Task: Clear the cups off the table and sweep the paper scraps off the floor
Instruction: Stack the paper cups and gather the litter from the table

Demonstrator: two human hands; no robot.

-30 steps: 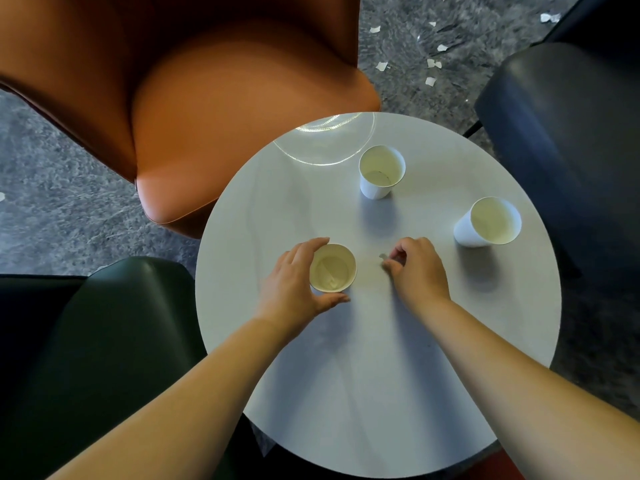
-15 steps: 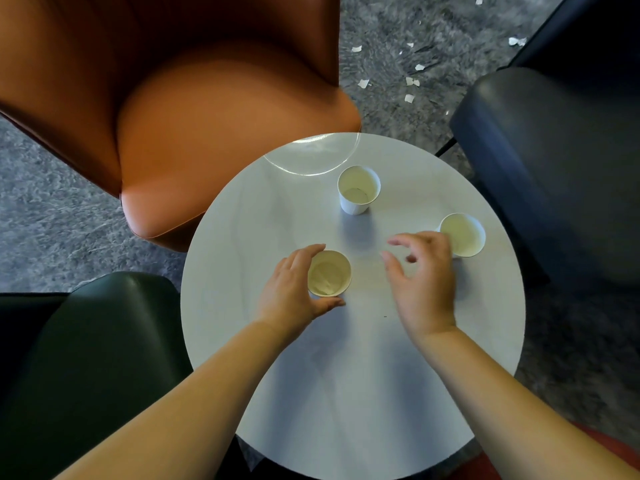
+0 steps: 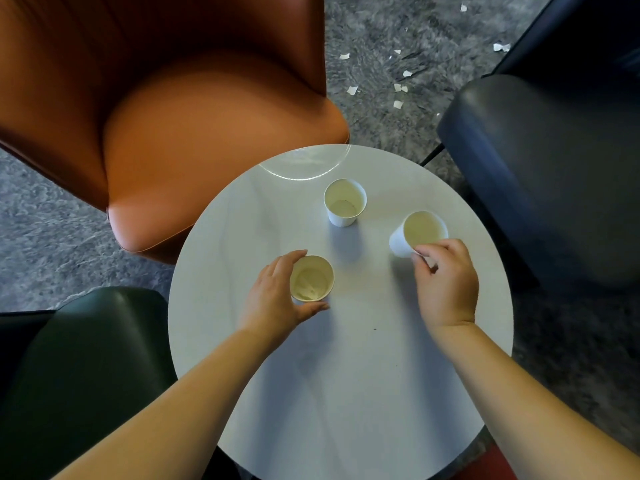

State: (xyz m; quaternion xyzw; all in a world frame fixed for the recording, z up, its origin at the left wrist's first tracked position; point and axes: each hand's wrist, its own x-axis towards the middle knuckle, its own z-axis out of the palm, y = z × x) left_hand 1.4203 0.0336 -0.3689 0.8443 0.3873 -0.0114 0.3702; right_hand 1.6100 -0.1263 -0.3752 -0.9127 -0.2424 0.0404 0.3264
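Head view shows no readable writing. On the round table [image 3: 346, 393], the left hand [image 3: 273, 299] curls around the near cup [image 3: 311, 279] toward the left edge. A second cup [image 3: 344, 201] stands free near the far edge. The right hand [image 3: 446, 282] pinches the tilted third cup [image 3: 417, 233] toward the right edge. Paper scraps [image 3: 398, 88] lie on the floor beyond.

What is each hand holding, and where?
Left hand grips the near cup around its side; right hand pinches the right cup at its near rim.

No legible text, labels, brands, numbers or signs are showing anywhere in the head view; the white paper cups [image 3: 345, 202] and the round white table [image 3: 346, 393] are appearing plain and unmarked.
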